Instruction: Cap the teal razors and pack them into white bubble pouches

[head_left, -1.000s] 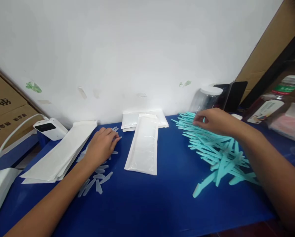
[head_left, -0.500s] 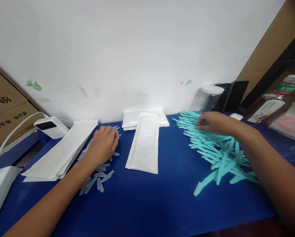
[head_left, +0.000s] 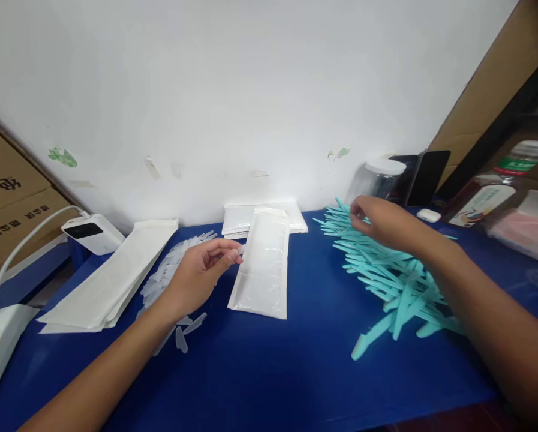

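My left hand [head_left: 206, 267] is closed in a pinch on a small translucent blade cap [head_left: 240, 249], held in front of the left edge of a white padded pouch [head_left: 264, 264]. Below and behind that hand lies a heap of similar translucent caps [head_left: 167, 270]. On the right, my right hand [head_left: 372, 221] has its thumb and fingers pinched at the far end of a pile of turquoise eyebrow razors [head_left: 381, 264]. One raised razor [head_left: 342, 204] shows at its fingertips; the fingers partly hide it.
Flat white paper sleeves [head_left: 116, 276] lie left of the caps, near a white device with a cable [head_left: 93, 233]. More white pouches [head_left: 237, 221] rest against the wall. A lidded clear jar [head_left: 381, 180], a phone [head_left: 428, 178] and a bottle [head_left: 489, 186] stand back right.
My left hand has lifted from the cap heap and moved right, turning palm inward with a cap in its pinch. My right hand has shifted slightly left and up, raising a razor.
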`<state>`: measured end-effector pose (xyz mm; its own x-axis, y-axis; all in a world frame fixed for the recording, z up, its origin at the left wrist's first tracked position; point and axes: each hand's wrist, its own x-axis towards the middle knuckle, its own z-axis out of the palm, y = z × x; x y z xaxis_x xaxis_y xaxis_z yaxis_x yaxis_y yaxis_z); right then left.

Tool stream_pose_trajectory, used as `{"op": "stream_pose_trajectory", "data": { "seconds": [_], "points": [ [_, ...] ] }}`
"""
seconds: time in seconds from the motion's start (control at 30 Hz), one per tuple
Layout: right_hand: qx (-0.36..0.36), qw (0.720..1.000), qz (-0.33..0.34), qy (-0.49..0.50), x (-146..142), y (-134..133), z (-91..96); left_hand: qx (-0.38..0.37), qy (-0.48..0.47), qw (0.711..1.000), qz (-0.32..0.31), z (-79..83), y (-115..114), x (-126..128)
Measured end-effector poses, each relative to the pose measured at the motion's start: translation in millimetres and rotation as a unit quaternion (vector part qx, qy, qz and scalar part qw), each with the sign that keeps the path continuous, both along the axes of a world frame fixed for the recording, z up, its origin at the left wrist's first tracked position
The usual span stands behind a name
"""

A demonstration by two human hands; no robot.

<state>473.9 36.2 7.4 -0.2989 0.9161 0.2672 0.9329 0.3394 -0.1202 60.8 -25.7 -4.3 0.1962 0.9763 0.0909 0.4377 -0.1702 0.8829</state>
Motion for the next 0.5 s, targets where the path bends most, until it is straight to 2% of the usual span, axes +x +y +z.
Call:
{"op": "stream_pose_trajectory", "data": {
  "seconds": [0.1, 0.27, 0.37, 0.5],
  "points": [
    [0.020, 0.999, 0.027, 0.031, -30.1, -17.9, 3.5, -0.018, -0.048, 0.999, -0.012, 1.3, -5.5, 5.5],
    [0.106, 0.966, 0.211, 0.106, -79.9, -49.9, -5.6, -0.062, -0.100, 0.993, -0.004, 2.4, -13.5, 12.9],
    [0.118, 0.946, 0.275, 0.126, -93.5, -58.9, -11.6, -0.096, -0.125, 0.987, -0.009, -0.6, -16.3, 14.4],
    [0.138, 0.928, 0.306, 0.161, -96.1, -60.3, -12.5, -0.132, -0.157, 0.978, -0.020, -4.0, -18.2, 14.3]
  ]
}}
